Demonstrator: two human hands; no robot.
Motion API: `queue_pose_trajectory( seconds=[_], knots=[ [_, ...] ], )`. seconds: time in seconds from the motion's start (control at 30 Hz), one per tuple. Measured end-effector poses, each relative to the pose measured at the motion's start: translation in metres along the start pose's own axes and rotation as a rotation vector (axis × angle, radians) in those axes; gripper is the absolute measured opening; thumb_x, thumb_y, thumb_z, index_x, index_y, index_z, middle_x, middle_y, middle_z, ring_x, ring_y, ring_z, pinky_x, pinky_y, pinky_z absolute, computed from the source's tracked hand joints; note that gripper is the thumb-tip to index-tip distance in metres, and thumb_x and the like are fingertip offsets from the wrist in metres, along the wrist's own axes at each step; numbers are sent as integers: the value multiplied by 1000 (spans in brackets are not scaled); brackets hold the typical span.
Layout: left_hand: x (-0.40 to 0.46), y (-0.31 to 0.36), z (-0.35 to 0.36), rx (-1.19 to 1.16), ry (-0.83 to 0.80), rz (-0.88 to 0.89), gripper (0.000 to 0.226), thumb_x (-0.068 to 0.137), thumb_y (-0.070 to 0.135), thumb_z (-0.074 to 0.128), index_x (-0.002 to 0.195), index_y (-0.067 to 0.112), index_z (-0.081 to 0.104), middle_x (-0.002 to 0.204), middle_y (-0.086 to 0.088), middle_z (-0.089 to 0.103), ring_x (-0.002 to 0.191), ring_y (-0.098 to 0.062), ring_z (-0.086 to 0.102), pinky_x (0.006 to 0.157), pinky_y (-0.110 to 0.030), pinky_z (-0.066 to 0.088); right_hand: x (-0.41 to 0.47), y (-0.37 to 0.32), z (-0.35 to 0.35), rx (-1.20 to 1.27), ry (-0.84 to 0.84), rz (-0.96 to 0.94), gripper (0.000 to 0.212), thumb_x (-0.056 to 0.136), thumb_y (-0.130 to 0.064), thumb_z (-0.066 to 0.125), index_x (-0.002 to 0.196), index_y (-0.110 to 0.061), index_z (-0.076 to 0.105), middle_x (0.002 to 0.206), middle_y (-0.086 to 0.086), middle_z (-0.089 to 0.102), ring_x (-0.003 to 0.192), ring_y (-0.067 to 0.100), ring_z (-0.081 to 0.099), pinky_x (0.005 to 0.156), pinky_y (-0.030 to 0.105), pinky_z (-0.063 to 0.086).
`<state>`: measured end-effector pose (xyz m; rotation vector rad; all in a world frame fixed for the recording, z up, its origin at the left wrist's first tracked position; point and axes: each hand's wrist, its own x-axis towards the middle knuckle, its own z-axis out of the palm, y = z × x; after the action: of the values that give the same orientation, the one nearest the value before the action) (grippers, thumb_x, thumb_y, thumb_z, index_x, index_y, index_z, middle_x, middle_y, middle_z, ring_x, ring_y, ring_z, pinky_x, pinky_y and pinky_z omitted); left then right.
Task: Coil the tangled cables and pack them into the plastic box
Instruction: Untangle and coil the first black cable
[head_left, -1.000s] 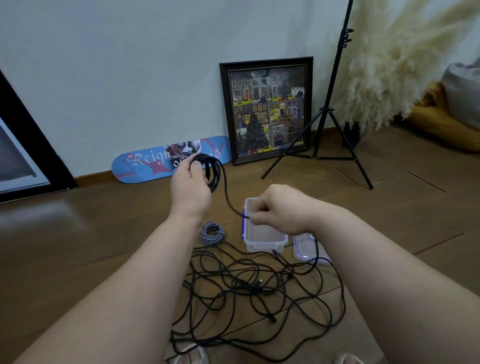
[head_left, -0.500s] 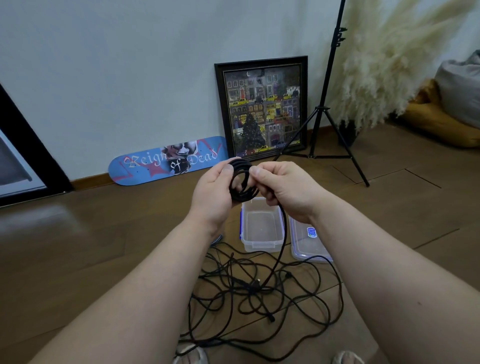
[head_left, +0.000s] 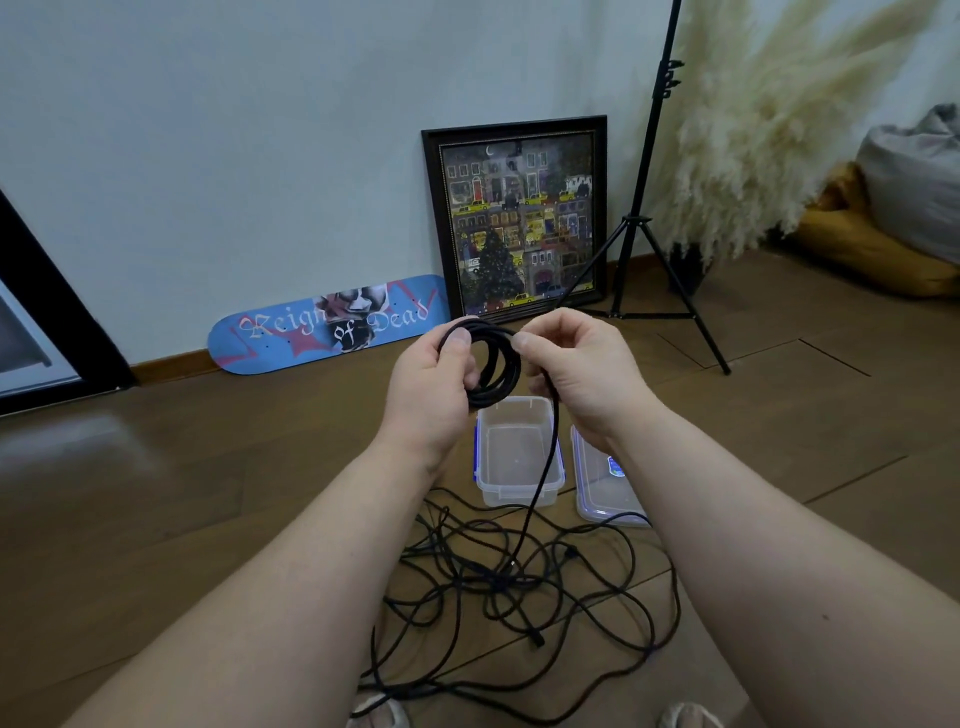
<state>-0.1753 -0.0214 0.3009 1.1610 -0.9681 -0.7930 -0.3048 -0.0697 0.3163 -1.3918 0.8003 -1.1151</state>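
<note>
Both hands (head_left: 514, 374) pinch a thin black cable coil (head_left: 493, 364), several loops.

Black coil (head_left: 491, 364) above open clear box (head_left: 519, 480) (tangle (head_left: 519, 587) on floor).

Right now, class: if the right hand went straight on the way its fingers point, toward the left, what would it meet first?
The right hand would first meet the black cable coil it already pinches, then probably the left hand just beyond; depth between them is unclear.
</note>
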Motion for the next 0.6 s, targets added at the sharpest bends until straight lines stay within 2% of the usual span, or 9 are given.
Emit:
queue_pose_trajectory(
  seconds=[0.07,0.13,0.2,0.27,0.33,0.37,0.47,0.6],
  knots=[
    [0,2,3,-50,21,-17,28,105,15,38,95,20,63,54,13,40,54,-5,35,77,-40,38,2,4,-1,-143,72,-101,9,89,-4,64,86,-13,64,76,3,61,66,17,55,62,34,52],
    [0,5,5,-81,51,-13,27,105,14,38,94,18,62,52,13,39,54,-6,35,71,-35,36,0,7,1,-438,69,-251,19,94,-13,59,109,-21,67,94,-3,65,85,16,62,80,39,54],
    [1,8,5,-109,72,-7,28,105,14,38,92,16,62,51,13,39,54,-6,35,67,-32,34,-6,10,5,-654,-45,-342,43,98,-24,53,141,-25,48,102,-7,59,93,14,56,85,32,46],
    [0,10,5,-159,79,-14,29,105,14,38,85,15,59,52,11,37,54,-7,33,65,-29,32,-11,13,11,-774,-173,-320,65,98,-38,50,154,-28,19,113,-6,54,94,15,50,84,30,40],
    [-2,12,5,-204,73,-29,30,105,14,38,83,15,58,56,7,35,56,-8,31,60,-24,31,-12,16,13,-819,-233,-297,77,96,-44,50,156,-28,3,142,1,45,115,22,52,96,38,42],
    [-4,13,5,-222,67,-35,30,105,14,38,83,14,57,57,7,35,56,-8,31,58,-22,31,-11,16,13,-810,-247,-292,80,96,-44,51,156,-27,0,150,3,38,128,23,46,103,41,39],
    [-6,14,3,-238,59,-44,30,105,15,38,80,15,53,58,7,35,56,-8,32,55,-18,33,-11,12,15,-760,-284,-276,88,93,-43,58,155,-25,-1,157,6,29,141,25,33,111,39,33],
    [-8,14,1,-222,23,-74,30,106,17,37,77,15,45,60,5,36,58,-10,35,55,-19,35,-11,14,16,-779,-280,-270,91,89,-44,62,156,-26,2,154,6,32,138,27,36,109,42,34]
  ],
)
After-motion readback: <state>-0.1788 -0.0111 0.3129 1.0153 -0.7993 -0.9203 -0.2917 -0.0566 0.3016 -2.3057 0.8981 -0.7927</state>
